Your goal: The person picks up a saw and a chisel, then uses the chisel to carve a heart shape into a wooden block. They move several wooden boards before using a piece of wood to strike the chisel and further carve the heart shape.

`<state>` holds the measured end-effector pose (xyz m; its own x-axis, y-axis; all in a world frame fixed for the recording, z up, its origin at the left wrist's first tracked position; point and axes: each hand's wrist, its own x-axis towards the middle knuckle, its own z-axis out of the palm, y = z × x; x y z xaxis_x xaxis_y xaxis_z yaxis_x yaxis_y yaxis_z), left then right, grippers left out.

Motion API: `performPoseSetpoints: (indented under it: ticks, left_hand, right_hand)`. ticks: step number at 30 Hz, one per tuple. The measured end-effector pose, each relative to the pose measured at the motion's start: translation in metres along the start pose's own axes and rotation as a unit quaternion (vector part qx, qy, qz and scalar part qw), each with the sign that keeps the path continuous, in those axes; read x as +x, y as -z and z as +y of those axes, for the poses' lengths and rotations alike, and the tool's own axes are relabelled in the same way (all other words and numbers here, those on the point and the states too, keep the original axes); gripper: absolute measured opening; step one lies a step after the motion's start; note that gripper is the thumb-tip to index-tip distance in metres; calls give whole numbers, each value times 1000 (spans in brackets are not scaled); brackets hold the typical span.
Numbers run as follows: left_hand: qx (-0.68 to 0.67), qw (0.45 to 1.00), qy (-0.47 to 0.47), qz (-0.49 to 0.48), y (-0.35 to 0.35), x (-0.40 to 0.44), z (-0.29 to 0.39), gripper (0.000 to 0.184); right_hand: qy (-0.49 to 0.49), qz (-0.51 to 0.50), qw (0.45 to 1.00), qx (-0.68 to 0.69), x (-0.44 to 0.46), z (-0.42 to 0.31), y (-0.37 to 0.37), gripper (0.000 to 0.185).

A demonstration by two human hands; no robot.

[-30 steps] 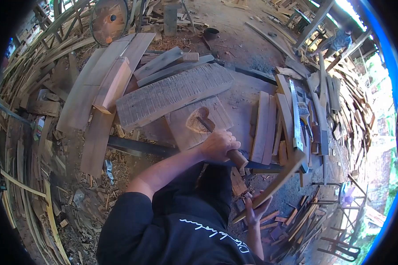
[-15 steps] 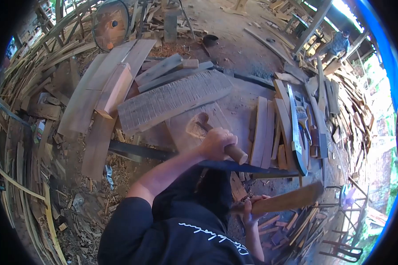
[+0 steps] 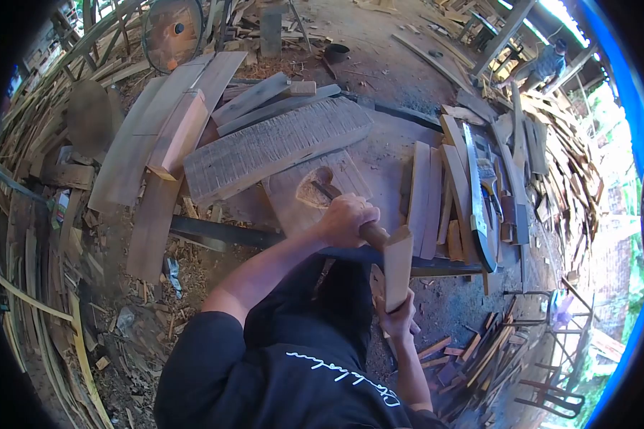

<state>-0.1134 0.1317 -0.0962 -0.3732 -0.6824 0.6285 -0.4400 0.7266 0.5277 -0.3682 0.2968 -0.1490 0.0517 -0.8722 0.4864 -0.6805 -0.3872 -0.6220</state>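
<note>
Wood fills the space before me: on the bench (image 3: 390, 143) lies a thick, rough-faced beam (image 3: 279, 149), and just on my side of it a flat board (image 3: 288, 209). My right hand (image 3: 398, 319) is wrapped round a wooden bat (image 3: 398, 268) — whether its upper end touches the chisel (image 3: 373, 234), I cannot tell — while my left hand (image 3: 348, 220) clasps that chisel's handle, its blade in the board's heart-shaped hollow (image 3: 308, 190).

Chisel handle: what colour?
Brown. The chisel handle shows best in the head view, the only one, jutting from the left hand.
</note>
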Motion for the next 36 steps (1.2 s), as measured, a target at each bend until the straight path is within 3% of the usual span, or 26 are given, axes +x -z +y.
performPoseSetpoints:
  ticks: [3, 6, 7, 9, 10, 13, 15, 18, 19, 21, 22, 25, 26, 27, 30, 32, 33, 35, 36]
  left_hand:
    - [17, 1000, -1, -4, -2, -5, -2, 27]
    - [20, 1000, -21, -12, -4, -6, -4, 25]
    - [23, 999, -26, -8, -7, -7, -3, 26]
    - [24, 999, -32, -4, -9, -6, -3, 27]
    - [28, 999, -36, -4, -9, -6, -4, 29]
    - [42, 998, -45, -7, -10, -8, -6, 30]
    - [35, 999, -26, -15, -5, -11, -4, 26]
    - [17, 1000, -11, -20, -2, -10, -2, 24]
    - [12, 1000, -10, -10, -1, -9, -2, 24]
    - [18, 1000, -22, 0, -1, -7, -2, 25]
    - [24, 999, -34, 9, -2, -6, -2, 29]
    - [27, 998, -46, -21, -1, -10, -1, 29]
    - [29, 998, -44, -23, -1, -14, -1, 29]
    - [28, 998, -46, -23, -1, -15, -2, 28]
    - [26, 998, -48, -16, -5, -16, -4, 28]
    - [27, 998, -47, -8, -6, -18, -5, 28]
    - [28, 999, -36, -23, -5, -18, -6, 24]
    - [34, 998, -25, -36, -4, -16, -8, 21]
    - [36, 999, -28, -26, -4, -18, -7, 21]
  right_hand:
    - [-78, -19, 997, 22, 4, -14, 1, 49]
    - [-100, 70, 970, 212, -18, -6, -1, 73]
    - [-98, 71, 971, 208, -27, 11, -7, 73]
    - [-19, 87, 996, 29, -38, 40, -18, 57]
    - [-91, -10, 996, -5, -18, 15, -10, 58]
    - [-166, -62, 984, 0, -10, 1, 7, 57]
    - [-200, -38, 978, 45, -22, 11, 14, 57]
    - [-61, 109, 978, 165, -20, -3, 20, 63]
    - [-61, 111, 978, 164, -23, 4, 13, 63]
    - [42, 66, 996, 53, -24, 8, -1, 56]
    - [-108, -54, 991, 55, -17, 6, -3, 52]
    - [-177, -59, 981, 50, 1, -15, 10, 48]
    - [-174, -11, 982, 77, -10, -4, 8, 49]
    - [-195, 43, 961, 193, -13, -10, 6, 52]
    - [-118, 118, 957, 237, -12, -10, -1, 55]
    - [4, -18, 1000, 21, -19, 16, -9, 54]
    - [4, -18, 1000, 20, -15, 8, -5, 54]
    - [-158, -101, 981, 44, 5, -13, 3, 53]
    - [-167, -76, 981, 60, 6, -13, 7, 53]
